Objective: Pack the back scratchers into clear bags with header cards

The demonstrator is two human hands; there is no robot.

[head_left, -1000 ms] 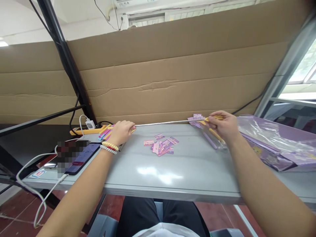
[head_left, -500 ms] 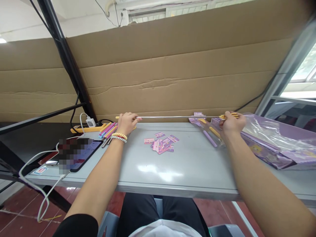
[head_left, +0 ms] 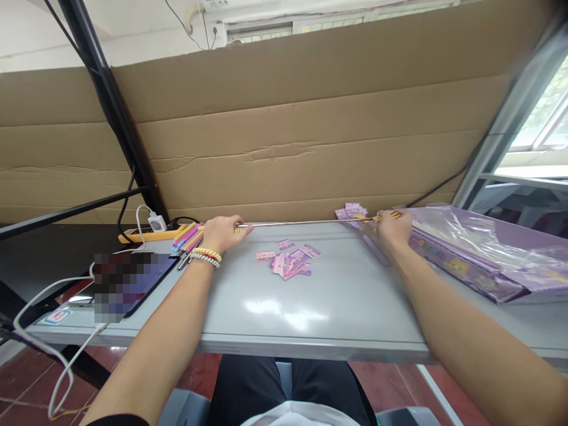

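Observation:
A thin metal telescopic back scratcher (head_left: pixel 306 223) is stretched level between my hands above the far edge of the table. My left hand (head_left: pixel 224 232) is closed around its left end, where a little yellow shows beneath the fingers. Its yellow claw-like head is mostly covered by my right hand (head_left: pixel 393 228), which is closed around it. Small pink and purple printed cards (head_left: pixel 290 260) lie in a loose pile on the table below the rod. Just beside my right hand are clear packages with purple header cards (head_left: pixel 352 211), partly hidden by it.
A purple box with clear plastic film (head_left: pixel 483 260) takes up the right side. Several colourful sticks (head_left: pixel 189 238) lie left of my left hand. Farther left are a tablet (head_left: pixel 153 284), white cables (head_left: pixel 26 331) and a yellow power strip (head_left: pixel 164 235). Cardboard (head_left: pixel 288 136) stands behind the table.
My right hand has moved left, closer to my left hand, and the exposed stretch of rod looks shorter. Both hands stay closed on the back scratcher. The view has shifted slightly.

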